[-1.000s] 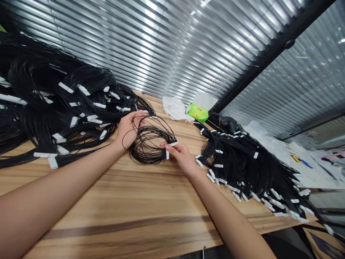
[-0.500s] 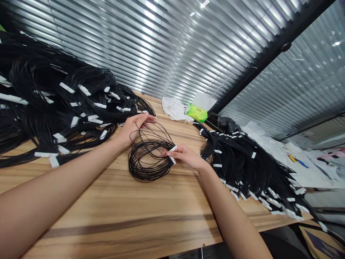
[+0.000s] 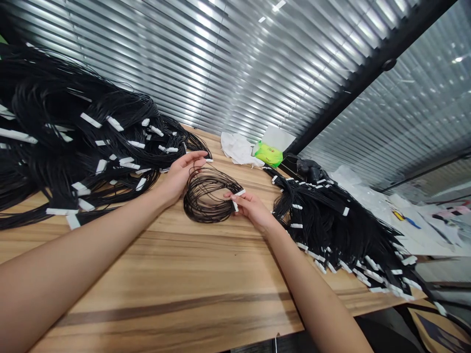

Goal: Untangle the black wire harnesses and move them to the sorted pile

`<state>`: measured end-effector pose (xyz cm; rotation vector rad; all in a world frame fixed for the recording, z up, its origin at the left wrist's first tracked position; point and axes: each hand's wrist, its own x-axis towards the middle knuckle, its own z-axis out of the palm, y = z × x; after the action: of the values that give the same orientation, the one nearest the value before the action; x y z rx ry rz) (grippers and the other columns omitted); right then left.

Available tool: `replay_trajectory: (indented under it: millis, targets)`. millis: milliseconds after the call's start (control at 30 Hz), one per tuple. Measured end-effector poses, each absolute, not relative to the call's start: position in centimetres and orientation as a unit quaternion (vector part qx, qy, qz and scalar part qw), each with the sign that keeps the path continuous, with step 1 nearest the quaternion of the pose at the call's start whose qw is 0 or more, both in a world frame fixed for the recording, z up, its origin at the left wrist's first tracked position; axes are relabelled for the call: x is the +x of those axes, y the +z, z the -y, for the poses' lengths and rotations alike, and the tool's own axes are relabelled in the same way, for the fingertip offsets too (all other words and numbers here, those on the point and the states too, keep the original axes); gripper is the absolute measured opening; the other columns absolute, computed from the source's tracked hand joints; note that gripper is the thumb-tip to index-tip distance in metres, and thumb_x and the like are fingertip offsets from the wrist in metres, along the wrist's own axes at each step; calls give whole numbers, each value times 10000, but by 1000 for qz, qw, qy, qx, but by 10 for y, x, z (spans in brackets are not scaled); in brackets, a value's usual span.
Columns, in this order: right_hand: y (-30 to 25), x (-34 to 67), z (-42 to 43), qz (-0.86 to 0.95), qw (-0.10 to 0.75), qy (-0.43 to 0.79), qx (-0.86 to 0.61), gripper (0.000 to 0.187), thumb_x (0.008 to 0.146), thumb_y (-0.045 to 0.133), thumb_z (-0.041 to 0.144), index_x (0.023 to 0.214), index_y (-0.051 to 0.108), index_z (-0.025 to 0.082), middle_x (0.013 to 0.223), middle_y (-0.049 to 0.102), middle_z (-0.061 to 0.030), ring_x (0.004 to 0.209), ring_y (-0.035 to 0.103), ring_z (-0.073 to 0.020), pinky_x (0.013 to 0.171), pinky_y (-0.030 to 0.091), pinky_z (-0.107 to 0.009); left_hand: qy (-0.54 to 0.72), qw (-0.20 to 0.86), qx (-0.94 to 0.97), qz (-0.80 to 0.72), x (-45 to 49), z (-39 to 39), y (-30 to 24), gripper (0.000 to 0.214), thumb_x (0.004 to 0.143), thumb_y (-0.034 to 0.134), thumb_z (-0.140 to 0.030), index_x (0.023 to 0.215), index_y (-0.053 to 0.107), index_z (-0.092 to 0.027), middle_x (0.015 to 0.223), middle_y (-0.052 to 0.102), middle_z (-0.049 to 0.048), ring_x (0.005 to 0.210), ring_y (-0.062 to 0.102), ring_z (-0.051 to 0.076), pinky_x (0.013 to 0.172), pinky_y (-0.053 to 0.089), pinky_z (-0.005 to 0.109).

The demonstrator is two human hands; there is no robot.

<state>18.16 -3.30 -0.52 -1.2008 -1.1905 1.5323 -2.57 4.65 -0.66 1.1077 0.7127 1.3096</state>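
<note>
My right hand point(image 3: 250, 205) pinches a loose coil of thin black cable point(image 3: 198, 208) at its right end, where white connectors point(image 3: 236, 195) stick out between the fingers and thumb. Over the wooden table the coil hangs or rests; I cannot tell which. At its far left side is my left hand point(image 3: 184, 171), fingers stretched out and a little bent, next to the upper loops. A small white connector point(image 3: 209, 160) lies by the left fingertips, and whose cable it belongs to is unclear.
A large heap of black cables point(image 3: 110, 103) with white connectors covers the table's left side. Another cable pile point(image 3: 327, 225) lies on the right. Behind are crumpled white paper point(image 3: 237, 148) and a green tissue pack point(image 3: 268, 153), before a corrugated metal wall point(image 3: 176, 59).
My right hand has moved up and slightly left with the coil, which now looks flatter and farther from me. My left hand has barely shifted; its fingers have straightened somewhat.
</note>
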Motion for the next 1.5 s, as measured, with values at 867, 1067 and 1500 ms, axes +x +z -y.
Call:
replay_trajectory:
  millis: [867, 1067, 1500]
  targets:
    - [-19, 165, 33, 407, 581, 476, -520, 363, 663, 726, 449, 894, 732, 169, 551, 552, 36, 527, 467, -98, 577, 395, -251, 554, 108, 757, -329, -24, -20, -1, 442, 926, 376, -516, 1153, 607, -215, 1226, 614, 79, 1146, 537, 211, 998, 372, 383]
    - [-20, 164, 32, 411, 555, 515, -507, 358, 646, 735, 493, 777, 721, 160, 545, 609, 2, 542, 535, -126, 575, 429, -265, 277, -8, 939, -205, -19, -8, 0, 304, 887, 528, -404, 1128, 620, -243, 1176, 649, 52, 1067, 560, 220, 941, 345, 379]
    - [-27, 190, 7, 359, 637, 456, -507, 255, 653, 633, 422, 726, 611, 179, 666, 704, -61, 440, 500, -124, 405, 390, -243, 677, 481, 487, -269, -33, -29, -3, 352, 879, 520, -471, 942, 652, -151, 668, 556, 7, 603, 491, 124, 595, 404, 236]
